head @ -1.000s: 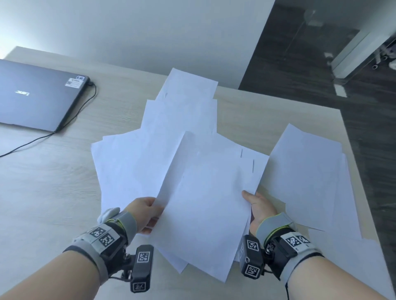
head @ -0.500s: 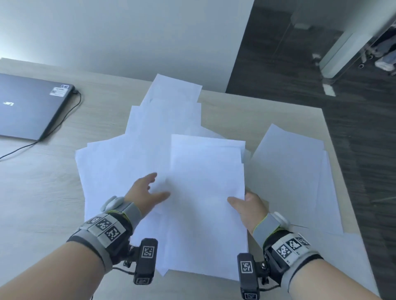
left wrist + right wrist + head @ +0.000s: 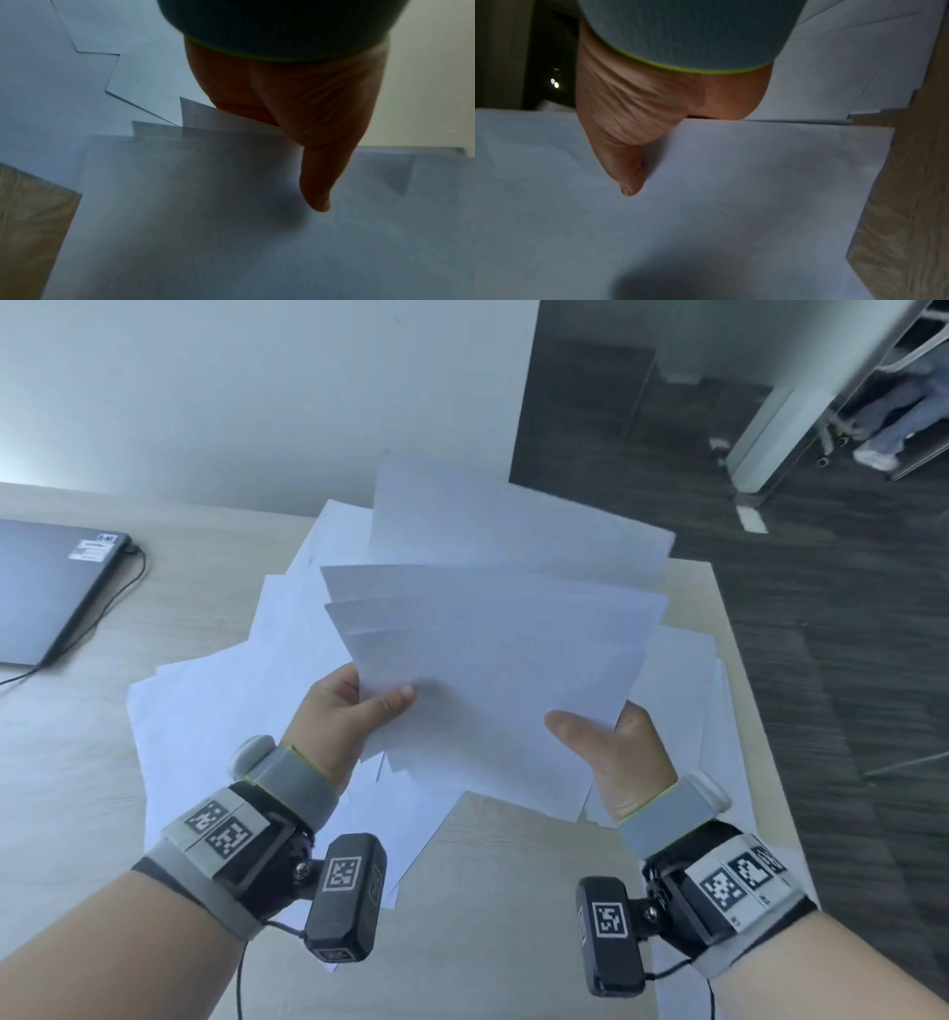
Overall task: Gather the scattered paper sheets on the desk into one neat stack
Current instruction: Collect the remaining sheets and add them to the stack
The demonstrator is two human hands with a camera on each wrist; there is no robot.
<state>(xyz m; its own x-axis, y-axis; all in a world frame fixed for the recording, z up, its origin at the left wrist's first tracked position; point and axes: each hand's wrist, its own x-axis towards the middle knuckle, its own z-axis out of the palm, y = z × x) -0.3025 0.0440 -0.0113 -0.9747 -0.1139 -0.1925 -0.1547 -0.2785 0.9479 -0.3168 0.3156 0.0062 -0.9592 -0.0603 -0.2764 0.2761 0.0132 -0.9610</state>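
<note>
I hold a fanned bundle of white paper sheets (image 3: 493,660) lifted off the wooden desk (image 3: 77,762). My left hand (image 3: 359,706) pinches its left edge, thumb on top, fingers hidden underneath. My right hand (image 3: 606,742) pinches the right edge the same way. The wrist views show each thumb lying on the top sheet (image 3: 231,233) (image 3: 706,203). Several more loose sheets (image 3: 205,711) lie overlapping on the desk below and left of the bundle, and others (image 3: 688,711) lie at the right, near the desk's edge.
A closed dark laptop (image 3: 46,588) with a cable (image 3: 128,588) sits at the desk's far left. The desk's right edge (image 3: 744,690) drops to a dark floor (image 3: 821,660). A white wall stands behind. A person's legs (image 3: 904,418) show at the far right.
Both hands have gripped the gathered sheets by their sides and lifted them off the desk; a moment ago they were sliding and squaring them flat on the surface.
</note>
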